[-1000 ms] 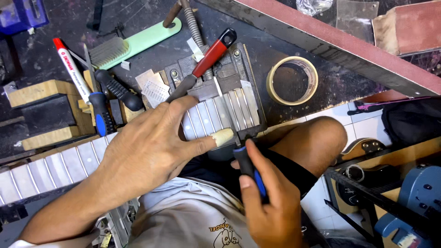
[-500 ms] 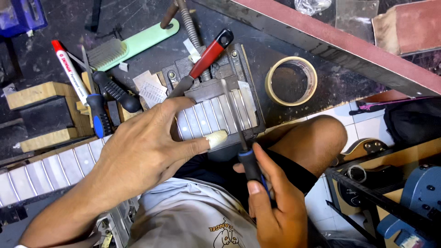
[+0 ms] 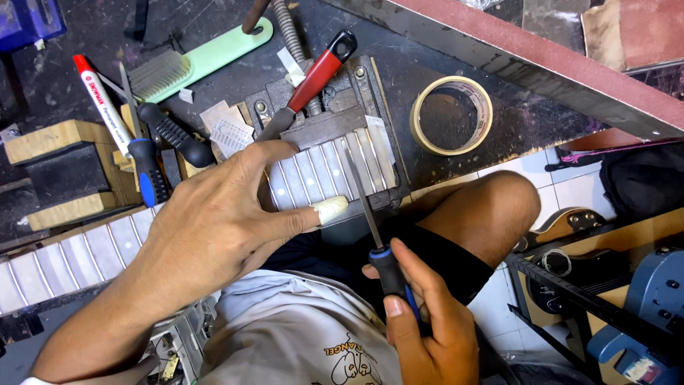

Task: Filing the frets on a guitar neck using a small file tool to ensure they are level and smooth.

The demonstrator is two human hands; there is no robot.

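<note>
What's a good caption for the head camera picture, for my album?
Left hand steadies a taped guitar fretboard while the right hand runs a small file across it.

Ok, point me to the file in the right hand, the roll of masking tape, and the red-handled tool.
file (image 3: 362, 203), head view, on its bare metal blade above the handle.
roll of masking tape (image 3: 486, 114), head view, on its right rim.
red-handled tool (image 3: 320, 71), head view, on the middle of its red handle.

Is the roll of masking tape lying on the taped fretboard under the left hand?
No, the tape roll lies on the dark bench, right of the fretboard that the left hand presses.
</note>
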